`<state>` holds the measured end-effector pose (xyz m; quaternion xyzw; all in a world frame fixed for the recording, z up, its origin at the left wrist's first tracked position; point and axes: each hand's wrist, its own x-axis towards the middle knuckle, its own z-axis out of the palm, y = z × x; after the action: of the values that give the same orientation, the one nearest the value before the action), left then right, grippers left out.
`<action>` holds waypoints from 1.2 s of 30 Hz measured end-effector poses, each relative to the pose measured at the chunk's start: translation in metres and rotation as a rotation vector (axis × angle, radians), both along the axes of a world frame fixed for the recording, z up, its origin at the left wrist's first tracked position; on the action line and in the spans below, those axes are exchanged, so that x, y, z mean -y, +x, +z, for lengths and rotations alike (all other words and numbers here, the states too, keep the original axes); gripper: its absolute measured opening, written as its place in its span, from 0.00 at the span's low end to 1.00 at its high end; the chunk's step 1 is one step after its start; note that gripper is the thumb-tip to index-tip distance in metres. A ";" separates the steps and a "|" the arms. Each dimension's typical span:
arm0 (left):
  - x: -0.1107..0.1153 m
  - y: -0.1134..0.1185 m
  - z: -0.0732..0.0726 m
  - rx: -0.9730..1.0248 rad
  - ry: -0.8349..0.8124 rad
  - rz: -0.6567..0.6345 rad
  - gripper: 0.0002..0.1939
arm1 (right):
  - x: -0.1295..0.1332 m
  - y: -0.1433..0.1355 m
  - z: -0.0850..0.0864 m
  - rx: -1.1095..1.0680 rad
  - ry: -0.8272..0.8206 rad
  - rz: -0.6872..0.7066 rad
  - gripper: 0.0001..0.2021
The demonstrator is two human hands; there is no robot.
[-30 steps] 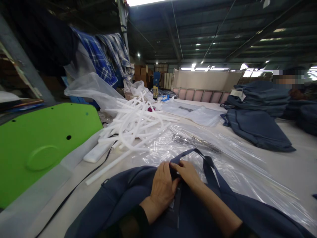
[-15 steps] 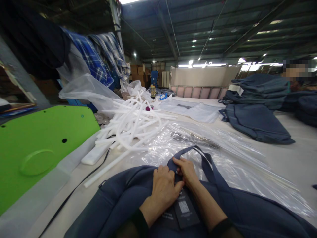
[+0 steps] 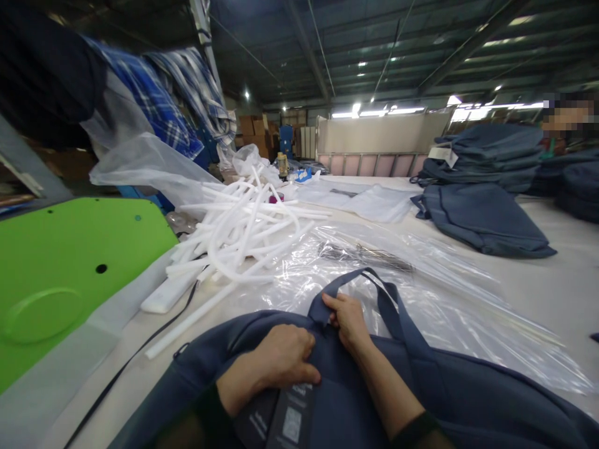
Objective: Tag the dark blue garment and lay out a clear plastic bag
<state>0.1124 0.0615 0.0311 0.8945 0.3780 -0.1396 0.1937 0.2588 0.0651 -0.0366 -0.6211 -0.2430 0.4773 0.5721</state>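
Bag (image 3: 341,399) lies on the table (image 3: 552,293) at six o'clock, right below both hands, its near edge cut off by the bottom of the view. Its long axis runs roughly from nine to three. Taking the right hand (image 3: 347,319) as the hub of the clock, the body of the bag spreads at six and out to either side, while the strap (image 3: 389,312) arches up from the pinch toward one and comes back down to the bag at about four. That hand is the nearer one to the strap: thumb and fingers are pinched on the foot of its left leg, where it meets the bag's top edge.

The left hand (image 3: 283,355) sits at eight from there, apart from the right hand and from the strap. Its fingers curl over the bag, and its thumb rests by the top of the tags (image 3: 292,415), which lie toward six; whether it grips the tags or only presses on the cloth, I cannot tell.

Farther out, crinkled film (image 3: 458,324) lies just past the strap from twelve to three, white tubes (image 3: 246,231) heap at ten, a green panel (image 3: 60,262) is at nine, and other bags (image 3: 486,218) lie at two.
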 end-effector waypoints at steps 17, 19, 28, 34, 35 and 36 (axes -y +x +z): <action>-0.006 -0.009 -0.037 0.205 0.447 -0.253 0.13 | 0.005 0.005 -0.001 0.071 0.123 0.071 0.20; -0.002 -0.008 -0.039 0.202 0.457 -0.226 0.19 | 0.006 0.004 -0.001 0.094 0.130 0.079 0.21; 0.011 -0.018 -0.075 0.446 0.634 -0.129 0.23 | 0.003 0.004 -0.011 0.285 0.120 0.110 0.20; 0.006 -0.023 -0.083 0.549 0.580 -0.158 0.23 | 0.019 0.019 0.009 0.664 0.112 0.010 0.16; 0.005 -0.023 -0.083 0.556 0.571 -0.162 0.23 | 0.024 0.026 0.016 0.747 0.097 -0.037 0.15; 0.005 -0.024 -0.082 0.559 0.564 -0.162 0.23 | 0.029 0.035 0.022 0.825 0.076 -0.079 0.15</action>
<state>0.0886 0.0569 -0.0510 0.9430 0.2623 0.2034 0.0244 0.2938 0.0360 -0.0148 -0.7476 -0.4453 0.1566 0.4672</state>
